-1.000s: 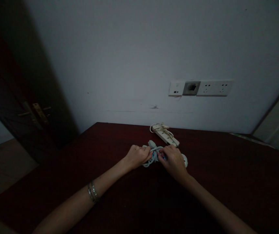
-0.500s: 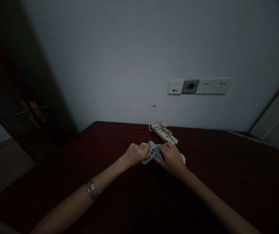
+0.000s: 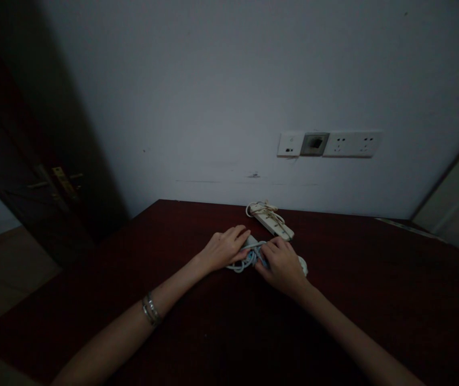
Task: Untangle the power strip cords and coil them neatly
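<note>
A white power strip with its grey cord point(image 3: 250, 258) wound around it lies on the dark red table point(image 3: 197, 321), mostly covered by my hands. My left hand point(image 3: 224, 248) lies over the strip's left end with fingers stretched out flat on the cord bundle. My right hand point(image 3: 280, 262) is curled over the right part, its fingertips pinching the cord at the middle. The strip's right end point(image 3: 302, 262) pokes out past my right hand. A bracelet sits on my left wrist.
A second cream power strip point(image 3: 271, 220) with its cord tied lies just behind, near the wall. Wall sockets point(image 3: 329, 145) are mounted above it. A dark wooden door point(image 3: 32, 161) with a brass handle stands at the left.
My left hand, which was closed on the cord bundle, has opened and now lies flat over it. My right hand stays curled on the cord.
</note>
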### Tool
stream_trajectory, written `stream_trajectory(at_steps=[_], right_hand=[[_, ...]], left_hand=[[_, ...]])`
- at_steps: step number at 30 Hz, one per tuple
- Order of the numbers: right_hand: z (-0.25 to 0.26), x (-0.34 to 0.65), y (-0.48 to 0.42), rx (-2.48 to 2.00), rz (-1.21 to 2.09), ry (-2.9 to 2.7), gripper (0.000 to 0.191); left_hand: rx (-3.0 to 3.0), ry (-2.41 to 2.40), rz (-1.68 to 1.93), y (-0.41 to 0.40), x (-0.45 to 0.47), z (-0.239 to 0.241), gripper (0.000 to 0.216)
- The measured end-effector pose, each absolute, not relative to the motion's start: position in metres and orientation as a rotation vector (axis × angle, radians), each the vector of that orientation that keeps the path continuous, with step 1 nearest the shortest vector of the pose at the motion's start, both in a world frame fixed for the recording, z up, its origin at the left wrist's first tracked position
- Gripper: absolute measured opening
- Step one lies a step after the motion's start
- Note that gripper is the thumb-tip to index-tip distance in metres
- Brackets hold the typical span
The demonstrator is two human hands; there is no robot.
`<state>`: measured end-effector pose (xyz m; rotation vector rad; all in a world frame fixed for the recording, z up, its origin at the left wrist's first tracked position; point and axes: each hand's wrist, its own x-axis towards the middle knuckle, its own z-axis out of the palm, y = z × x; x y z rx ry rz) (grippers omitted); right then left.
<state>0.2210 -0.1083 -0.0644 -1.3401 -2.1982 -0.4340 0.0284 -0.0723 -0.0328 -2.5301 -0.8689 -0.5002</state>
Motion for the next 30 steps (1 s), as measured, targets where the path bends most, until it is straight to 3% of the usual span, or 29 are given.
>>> stream_trajectory(at_steps=[10,30], right_hand=[[-0.0691,0.2174,-0.1092,-1.374,-0.561,-2.128,0.024],[-0.0669,0.2154,-0.1143,-1.403,-0.559,-2.171,0.022]], left_hand=[[-2.56,-0.712,-0.568,-0.0619,0.0291,-0.043,0.04],[-2.813,-0.767,-0.679,-0.0614,0.0275,-0.0433,0.032]])
